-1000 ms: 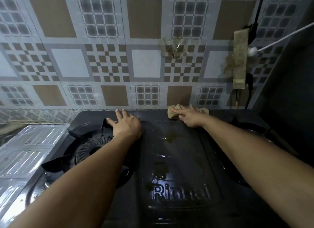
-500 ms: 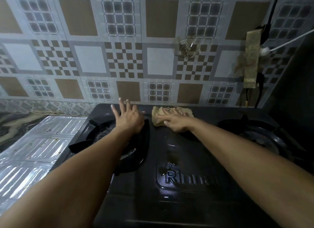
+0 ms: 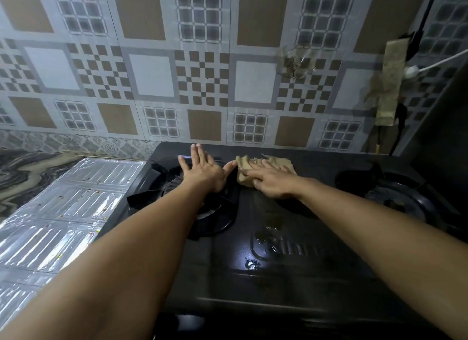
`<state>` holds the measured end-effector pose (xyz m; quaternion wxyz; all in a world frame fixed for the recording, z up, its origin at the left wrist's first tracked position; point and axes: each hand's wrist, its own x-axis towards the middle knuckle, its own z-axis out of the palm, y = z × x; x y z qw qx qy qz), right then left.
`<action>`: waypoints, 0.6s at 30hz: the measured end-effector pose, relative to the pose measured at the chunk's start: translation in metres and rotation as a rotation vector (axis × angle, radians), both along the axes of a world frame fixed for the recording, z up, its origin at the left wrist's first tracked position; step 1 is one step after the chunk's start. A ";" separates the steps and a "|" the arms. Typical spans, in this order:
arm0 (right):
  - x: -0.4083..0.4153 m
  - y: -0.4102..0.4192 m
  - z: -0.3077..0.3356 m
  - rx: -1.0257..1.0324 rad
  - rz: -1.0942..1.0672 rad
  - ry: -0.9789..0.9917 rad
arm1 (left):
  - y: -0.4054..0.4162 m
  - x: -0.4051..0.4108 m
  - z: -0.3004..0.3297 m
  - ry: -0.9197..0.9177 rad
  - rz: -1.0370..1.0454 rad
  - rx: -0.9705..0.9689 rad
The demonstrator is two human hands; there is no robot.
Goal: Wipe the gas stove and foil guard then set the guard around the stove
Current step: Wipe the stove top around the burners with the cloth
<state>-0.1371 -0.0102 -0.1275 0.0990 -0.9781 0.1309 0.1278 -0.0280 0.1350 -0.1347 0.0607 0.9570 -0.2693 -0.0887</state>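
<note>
Black gas stove (image 3: 291, 263), marbled counter (image 3: 27, 172), patterned tile wall (image 3: 152, 78)

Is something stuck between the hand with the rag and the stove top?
Only the rag itself. The right hand presses flat on the tan rag, which lies on the black stove near its back edge. Nothing else visible sits between them.

Single head-worn wide-angle view, looks forward and down, close over the stove (image 3: 291, 238); tiled wall (image 3: 152, 76) at 12 o'clock, forearms entering from 6.
</note>
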 end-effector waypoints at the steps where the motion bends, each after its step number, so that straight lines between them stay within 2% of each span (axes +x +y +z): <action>1: -0.013 0.006 -0.001 0.003 0.016 -0.007 | 0.000 0.000 0.000 -0.001 -0.001 -0.006; 6: -0.068 0.024 -0.010 0.034 0.124 -0.027 | 0.001 -0.002 0.000 -0.005 0.011 -0.044; 13: -0.008 0.014 -0.002 -0.017 -0.062 -0.014 | -0.001 -0.022 -0.004 0.039 0.039 -0.146; 18: -0.039 0.027 -0.007 0.019 -0.004 -0.049 | 0.001 -0.022 -0.004 -0.021 0.038 -0.154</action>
